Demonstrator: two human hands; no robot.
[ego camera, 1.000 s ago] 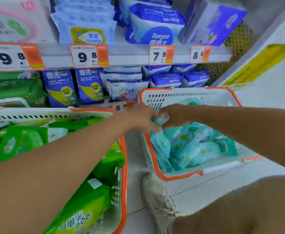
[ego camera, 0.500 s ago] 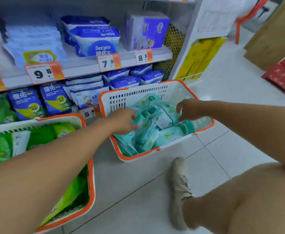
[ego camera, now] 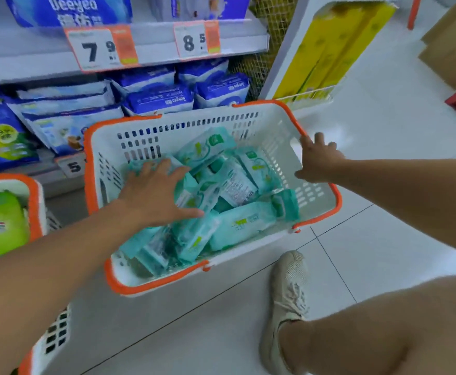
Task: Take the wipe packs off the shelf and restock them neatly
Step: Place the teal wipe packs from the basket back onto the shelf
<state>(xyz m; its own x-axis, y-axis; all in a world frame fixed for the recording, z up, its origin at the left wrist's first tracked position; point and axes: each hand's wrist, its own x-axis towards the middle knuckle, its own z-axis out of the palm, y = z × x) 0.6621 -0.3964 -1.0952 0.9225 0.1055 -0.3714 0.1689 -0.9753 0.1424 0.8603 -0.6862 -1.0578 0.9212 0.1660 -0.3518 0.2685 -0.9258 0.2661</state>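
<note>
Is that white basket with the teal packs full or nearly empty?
Partly full. Teal wipe packs lie jumbled across the bottom of the white basket, well below its orange rim; much of the slotted walls still shows above them.

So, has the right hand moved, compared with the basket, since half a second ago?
Yes. The right hand has moved from above the teal wipe packs outward to the right rim of the white basket, where its spread fingers now touch the orange edge.

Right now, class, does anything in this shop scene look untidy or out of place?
Yes. The teal wipe packs lie jumbled in the white plastic basket with orange rim, tilted and overlapping at mixed angles, not stacked. The left hand rests flat on them; the right hand is at the rim.
</note>
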